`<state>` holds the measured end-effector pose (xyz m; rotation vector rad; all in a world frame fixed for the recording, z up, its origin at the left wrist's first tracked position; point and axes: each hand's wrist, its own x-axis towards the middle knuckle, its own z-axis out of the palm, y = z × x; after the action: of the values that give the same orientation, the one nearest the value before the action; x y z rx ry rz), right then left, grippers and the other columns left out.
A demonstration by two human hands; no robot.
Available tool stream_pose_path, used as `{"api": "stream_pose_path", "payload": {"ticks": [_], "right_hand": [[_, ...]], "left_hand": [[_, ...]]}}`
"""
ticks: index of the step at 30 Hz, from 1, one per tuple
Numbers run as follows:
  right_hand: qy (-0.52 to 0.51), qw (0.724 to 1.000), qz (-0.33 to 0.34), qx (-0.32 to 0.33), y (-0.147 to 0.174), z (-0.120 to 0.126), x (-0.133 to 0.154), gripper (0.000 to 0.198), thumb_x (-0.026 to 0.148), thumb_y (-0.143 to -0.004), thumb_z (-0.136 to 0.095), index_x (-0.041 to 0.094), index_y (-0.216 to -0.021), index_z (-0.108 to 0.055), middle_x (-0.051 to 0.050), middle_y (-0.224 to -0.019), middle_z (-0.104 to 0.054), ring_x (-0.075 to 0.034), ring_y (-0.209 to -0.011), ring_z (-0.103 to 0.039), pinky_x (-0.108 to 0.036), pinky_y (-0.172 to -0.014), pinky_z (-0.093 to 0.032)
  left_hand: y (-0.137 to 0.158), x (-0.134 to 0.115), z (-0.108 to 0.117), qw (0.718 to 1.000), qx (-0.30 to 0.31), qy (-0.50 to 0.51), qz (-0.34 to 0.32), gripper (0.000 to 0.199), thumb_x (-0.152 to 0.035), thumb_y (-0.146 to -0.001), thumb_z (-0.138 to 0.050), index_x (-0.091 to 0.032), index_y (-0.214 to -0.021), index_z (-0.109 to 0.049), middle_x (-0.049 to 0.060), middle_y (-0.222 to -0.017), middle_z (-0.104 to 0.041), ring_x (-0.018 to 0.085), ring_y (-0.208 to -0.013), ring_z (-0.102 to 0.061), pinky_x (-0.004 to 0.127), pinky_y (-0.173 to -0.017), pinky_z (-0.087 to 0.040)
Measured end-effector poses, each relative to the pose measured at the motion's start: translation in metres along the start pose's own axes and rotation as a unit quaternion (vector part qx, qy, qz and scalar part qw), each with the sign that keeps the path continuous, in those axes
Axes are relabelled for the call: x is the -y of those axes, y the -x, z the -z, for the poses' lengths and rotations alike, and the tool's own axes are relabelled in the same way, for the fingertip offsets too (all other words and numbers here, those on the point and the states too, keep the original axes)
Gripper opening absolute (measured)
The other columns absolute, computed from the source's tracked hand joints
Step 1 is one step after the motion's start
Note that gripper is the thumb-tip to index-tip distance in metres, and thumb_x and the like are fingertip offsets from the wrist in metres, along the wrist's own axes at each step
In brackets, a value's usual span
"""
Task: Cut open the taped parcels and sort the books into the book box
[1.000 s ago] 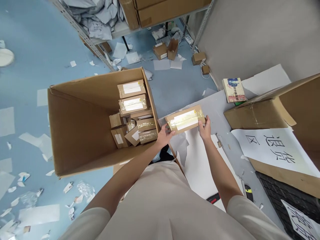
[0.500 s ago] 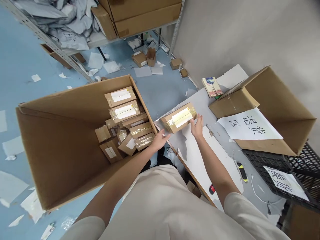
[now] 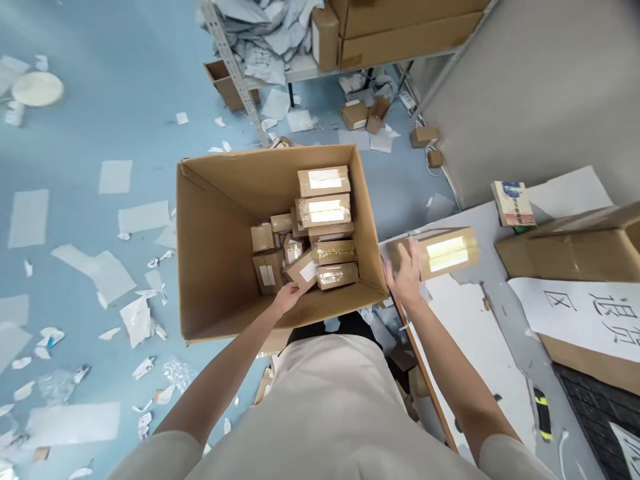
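Note:
In the head view a large open carton [image 3: 215, 267] holds several small taped cardboard boxes, stacked mostly at its right side. Reaching over the near wall, my left hand [image 3: 289, 298] grips the lower edge of a tilted small cardboard box [image 3: 303, 268] with a white label. My right hand [image 3: 406, 275] is open, fingers spread and slightly blurred, between the carton's right wall and the table. Just beside it, a longer taped parcel box [image 3: 447, 253] with a white label lies on the table; whether the fingers touch its left end is unclear.
On the right stands a grey table [image 3: 520, 340] with a utility knife [image 3: 543, 413], a book [image 3: 513, 203] and a carton bearing a handwritten sign [image 3: 580, 313]. A shelf with grey mailer bags [image 3: 270, 40] is behind. Paper scraps litter the blue floor [image 3: 85, 220].
My left hand has left the long parcel box and moved left into the carton, onto a small box. The long box now lies on the table. The view has turned left.

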<state>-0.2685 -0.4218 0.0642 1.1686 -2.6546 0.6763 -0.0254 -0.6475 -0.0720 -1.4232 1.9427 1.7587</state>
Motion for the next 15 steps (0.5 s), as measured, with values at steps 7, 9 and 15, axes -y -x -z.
{"api": "stream_pose_path", "payload": {"ticks": [7,9,15], "right_hand": [[-0.079,0.951,0.006,0.298,-0.018,-0.085,0.034,0.055,0.022,-0.089,-0.041,0.018,-0.143,-0.035,-0.014,-0.142,-0.044,-0.026,-0.133,-0.041,-0.046,-0.110,-0.035],[-0.051,0.906,-0.046,0.417,-0.018,-0.106,0.033,0.054,0.023,-0.088,-0.047,0.017,-0.141,-0.040,-0.015,-0.141,-0.046,-0.029,-0.127,-0.048,-0.046,-0.105,-0.039],[0.011,0.819,-0.125,0.559,-0.017,-0.156,0.013,0.046,0.025,-0.084,-0.060,0.012,-0.128,-0.056,-0.022,-0.131,-0.056,-0.033,-0.120,-0.055,-0.044,-0.099,-0.042]], "left_hand": [[-0.033,0.040,0.031,0.996,-0.006,-0.050,0.070,0.042,-0.037,-0.070,-0.072,-0.016,-0.106,-0.065,0.015,-0.111,-0.070,0.028,-0.111,-0.063,0.035,-0.097,-0.044],[-0.043,0.045,0.029,0.995,0.004,-0.059,0.077,0.044,-0.037,-0.071,-0.071,-0.016,-0.109,-0.064,0.015,-0.114,-0.069,0.027,-0.112,-0.062,0.034,-0.098,-0.043],[-0.059,0.051,0.012,0.992,0.020,-0.074,0.105,0.048,-0.038,-0.072,-0.071,-0.015,-0.113,-0.062,0.015,-0.115,-0.068,0.027,-0.112,-0.062,0.033,-0.098,-0.043]]}}
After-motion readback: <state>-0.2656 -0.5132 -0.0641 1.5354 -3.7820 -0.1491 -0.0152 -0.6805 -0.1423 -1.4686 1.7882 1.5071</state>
